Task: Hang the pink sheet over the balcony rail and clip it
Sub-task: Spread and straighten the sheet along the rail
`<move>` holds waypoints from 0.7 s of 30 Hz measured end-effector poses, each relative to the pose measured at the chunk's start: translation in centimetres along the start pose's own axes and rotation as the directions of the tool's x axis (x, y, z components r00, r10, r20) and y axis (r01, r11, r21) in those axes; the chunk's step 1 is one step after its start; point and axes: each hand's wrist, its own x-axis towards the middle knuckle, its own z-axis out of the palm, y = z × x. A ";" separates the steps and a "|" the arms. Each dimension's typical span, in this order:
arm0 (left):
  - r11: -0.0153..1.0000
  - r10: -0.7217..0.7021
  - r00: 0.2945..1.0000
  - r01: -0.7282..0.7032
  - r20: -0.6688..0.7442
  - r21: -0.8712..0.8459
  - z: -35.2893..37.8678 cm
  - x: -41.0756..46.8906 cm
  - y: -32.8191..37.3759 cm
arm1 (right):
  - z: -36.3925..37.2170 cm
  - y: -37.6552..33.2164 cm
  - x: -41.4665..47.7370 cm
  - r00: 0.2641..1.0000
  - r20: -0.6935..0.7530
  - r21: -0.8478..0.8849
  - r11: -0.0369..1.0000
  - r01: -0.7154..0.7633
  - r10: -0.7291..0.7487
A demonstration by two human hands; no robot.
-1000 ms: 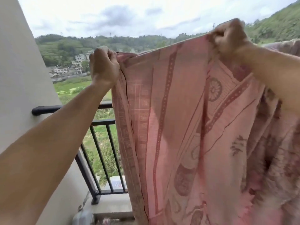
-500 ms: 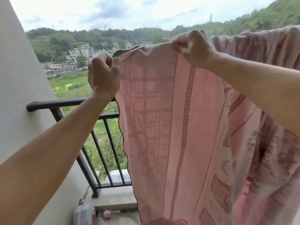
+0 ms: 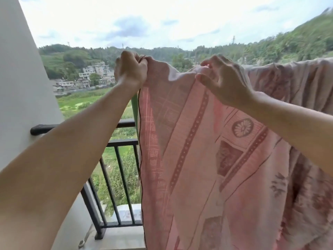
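Head view: my left hand (image 3: pixel 130 70) fists the sheet (image 3: pixel 207 159) corner at 11 o'clock; right hand (image 3: pixel 223 82) pinches its top edge at 1 o'clock, railing (image 3: pixel 122 142) at 8 o'clock.

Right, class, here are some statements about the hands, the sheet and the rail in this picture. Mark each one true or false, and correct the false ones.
1. Both hands grip the top edge of the sheet. True.
2. The left hand holds the sheet's corner in a closed fist. True.
3. The sheet is plain blue. False: it is pink with a darker pattern.
4. The rail is white. False: it is black.
5. The right hand holds nothing. False: its fingers pinch the sheet's top edge.
6. No clip shows on the sheet. True.
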 end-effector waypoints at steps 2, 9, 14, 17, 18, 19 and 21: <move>0.999 -0.045 0.997 0.044 0.069 0.009 1.2 0.2 0.3 | 0.3 2.0 -2.1 0.999 0.042 -0.109 0.994 0.005 -0.001; 0.978 -0.058 0.993 0.035 0.107 0.205 3.0 0.6 0.4 | -2.5 6.3 2.1 0.999 -0.040 0.039 0.999 -0.033 0.034; 0.998 -0.039 0.990 0.032 0.133 0.057 2.4 0.0 0.0 | -1.9 8.7 11.6 0.949 -0.080 -0.005 0.952 -0.306 0.304; 0.954 0.256 0.958 -0.228 -0.132 0.195 3.1 -2.0 1.8 | 0.0 10.3 14.8 0.901 0.041 0.028 0.901 -0.434 0.433; 0.909 0.393 0.906 -0.356 -0.159 0.216 3.6 -3.0 2.9 | 0.9 10.6 14.9 0.889 0.139 0.030 0.896 -0.444 0.436; 0.852 0.510 0.851 -0.480 -0.123 0.208 4.4 -4.2 4.2 | 1.7 10.8 14.6 0.867 0.249 0.037 0.891 -0.453 0.431; 0.741 0.652 0.754 -0.656 0.080 0.142 6.7 -6.4 6.5 | 2.7 10.9 13.3 0.782 0.481 0.019 0.887 -0.461 0.396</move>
